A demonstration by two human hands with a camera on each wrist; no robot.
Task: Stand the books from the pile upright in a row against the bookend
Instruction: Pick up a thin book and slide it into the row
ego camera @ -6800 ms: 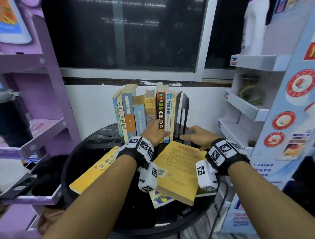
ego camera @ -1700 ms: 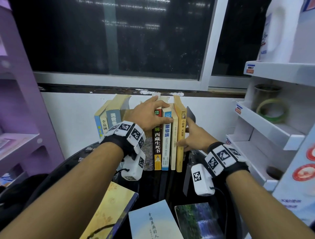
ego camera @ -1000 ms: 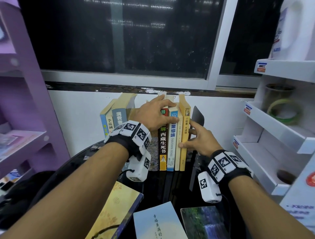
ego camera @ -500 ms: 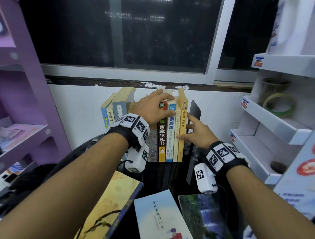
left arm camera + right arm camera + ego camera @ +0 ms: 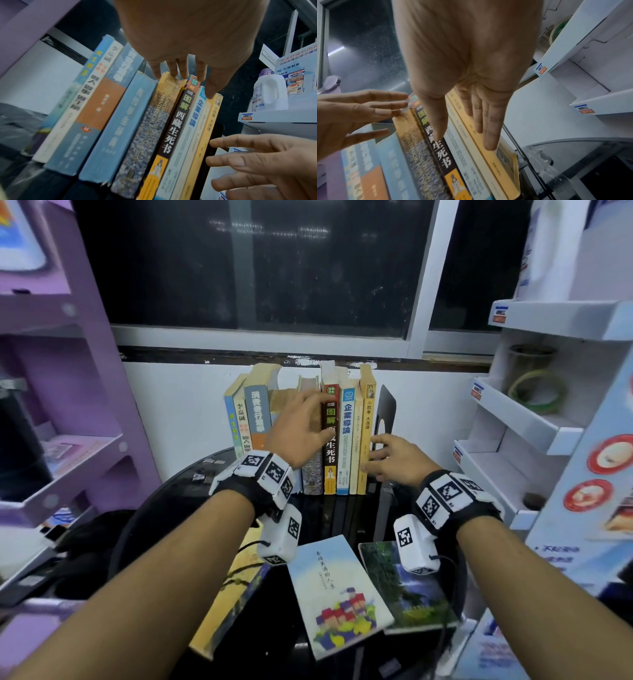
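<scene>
The step in hand looks like squaring up the row of upright books [image 5: 301, 433] so it sits tight to the black bookend [image 5: 387, 416]. To do it well, press the row sideways toward the bookend with flat fingers, low enough on the spines that the books slide and do not tip, and brace the bookend so it does not skate on the glossy black surface [image 5: 178, 501]. The leftmost books lean a little; they want closing up before the next one is added.

The left hand [image 5: 298, 433] is spread, fingers straight, in front of the spines near the dark-spined book [image 5: 330, 440]; in the left wrist view the fingertips [image 5: 173, 73] lie at the top edge of the worn patterned book [image 5: 149, 129], though blur hides whether they press or just hover. The right hand [image 5: 394, 458] is also spread and holds nothing; its fingers reach toward the yellow book [image 5: 366, 433], last in the row, just beside the bookend. Touching or just clear of it, I cannot tell.

The row stands at the back of the surface against the white wall, the bookend at its right end. Three books of the pile lie flat nearer the person: a yellow-covered one [image 5: 226, 611], a pale illustrated one [image 5: 335, 590] and a green landscape one [image 5: 407, 597]. By my judgement those are left to stand.
</scene>
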